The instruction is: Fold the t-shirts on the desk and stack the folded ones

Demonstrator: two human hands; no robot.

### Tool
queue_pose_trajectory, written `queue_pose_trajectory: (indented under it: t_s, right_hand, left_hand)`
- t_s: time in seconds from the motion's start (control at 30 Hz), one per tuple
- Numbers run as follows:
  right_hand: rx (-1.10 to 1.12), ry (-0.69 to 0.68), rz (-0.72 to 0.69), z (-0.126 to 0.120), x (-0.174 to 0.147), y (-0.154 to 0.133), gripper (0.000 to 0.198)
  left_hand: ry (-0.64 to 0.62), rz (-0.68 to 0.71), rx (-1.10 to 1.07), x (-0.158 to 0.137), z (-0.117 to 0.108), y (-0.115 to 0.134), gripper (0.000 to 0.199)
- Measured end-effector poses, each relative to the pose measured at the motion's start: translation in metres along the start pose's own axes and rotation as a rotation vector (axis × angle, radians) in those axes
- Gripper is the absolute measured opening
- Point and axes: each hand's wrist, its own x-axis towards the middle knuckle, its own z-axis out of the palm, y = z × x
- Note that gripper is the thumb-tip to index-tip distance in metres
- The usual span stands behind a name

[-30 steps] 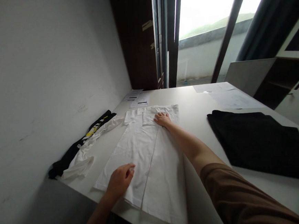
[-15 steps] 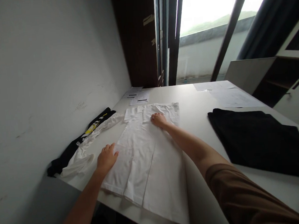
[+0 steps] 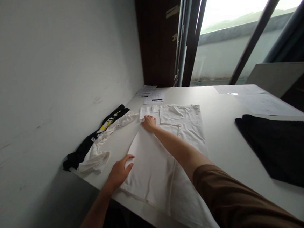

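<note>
A white T-shirt (image 3: 156, 163) lies on the table with its side panel and a sleeve folded in, its hem near the front edge. My right hand (image 3: 149, 123) reaches across the cloth and rests on the shirt's upper left part, by the folded sleeve; its fingers look spread on the fabric. Beside the shirt's left edge, lower down, is my left hand (image 3: 121, 170), thumb and fingers apart with a gap between them. Whether its fingertips touch the cloth is hard to see.
A crumpled white garment (image 3: 96, 157) and a black garment with yellow print (image 3: 91, 140) lie along the wall. To the right is a folded black garment (image 3: 283, 149). Paper sheets (image 3: 153, 95) lie at the table's far left corner, with larger sheets (image 3: 261, 100) at the far right.
My right hand has slid left across the shirt's top to its left side. My left hand has turned, its thumb and fingers now pointing right. The view has swung left.
</note>
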Motion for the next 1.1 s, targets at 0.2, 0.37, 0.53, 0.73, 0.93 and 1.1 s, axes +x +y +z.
queue_pose_trajectory:
  t_s: [0.2,0.37,0.53,0.73,0.93,1.1]
  right_hand:
    - [-0.016,0.081,0.130,0.008,0.027,-0.005,0.038]
    - [-0.057,0.078,0.167,0.003,0.044,0.005,0.041]
    - [-0.026,0.072,0.174,-0.003,0.057,0.000,0.043]
    - [-0.014,0.017,0.065,-0.009,0.058,-0.001,0.038]
    - [-0.050,-0.036,-0.171,-0.004,0.038,0.001,0.039]
    - [-0.040,0.028,-0.056,-0.009,0.038,0.010,0.040]
  left_hand:
    - [-0.016,0.042,0.011,-0.011,0.016,0.010,0.029]
    - [0.048,0.072,0.102,-0.016,0.029,0.011,0.026]
    - [0.029,0.147,0.121,-0.024,0.038,0.025,0.025]
    - [-0.047,0.304,0.343,-0.034,0.047,0.052,0.018]
    - [-0.016,0.402,0.376,-0.040,0.052,0.069,0.016]
    - [-0.061,0.588,0.432,-0.055,0.071,0.077,0.006]
